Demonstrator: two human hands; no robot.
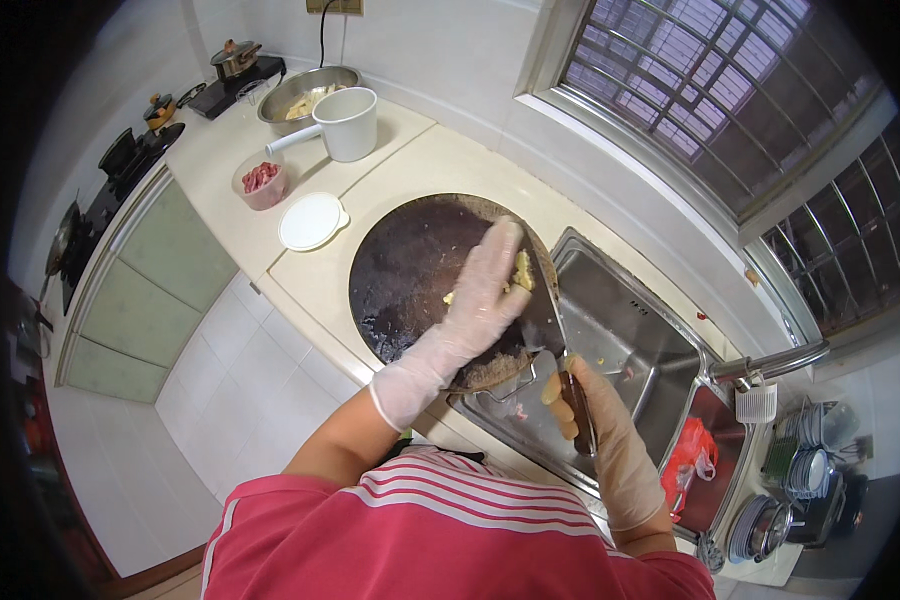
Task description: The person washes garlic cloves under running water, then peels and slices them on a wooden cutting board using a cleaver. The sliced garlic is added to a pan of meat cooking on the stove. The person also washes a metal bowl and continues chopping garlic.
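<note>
My left hand point(487, 281), in a clear plastic glove, is stretched flat over the round dark chopping block point(412, 247), fingers together and thumb out. Beside its fingers and thumb lie crushed pale-yellow pieces point(523, 271), perhaps ginger; a smaller bit shows on the other side of the hand. My right hand point(600, 409), also gloved, grips the brown handle of a cleaver point(583, 420). The cleaver's blade reaches across the block's right side, its bright edge line facing the sink. My left hand covers part of the blade, and whether it touches it I cannot tell.
Right of the block is a steel sink point(607, 300) with scraps and a red plastic bag point(690, 457). Further left stand a tub of raw meat point(261, 184), a white lid point(313, 222), a white dipper point(349, 127) and a steel bowl point(274, 105). Stacked dishes point(806, 472) stand far right.
</note>
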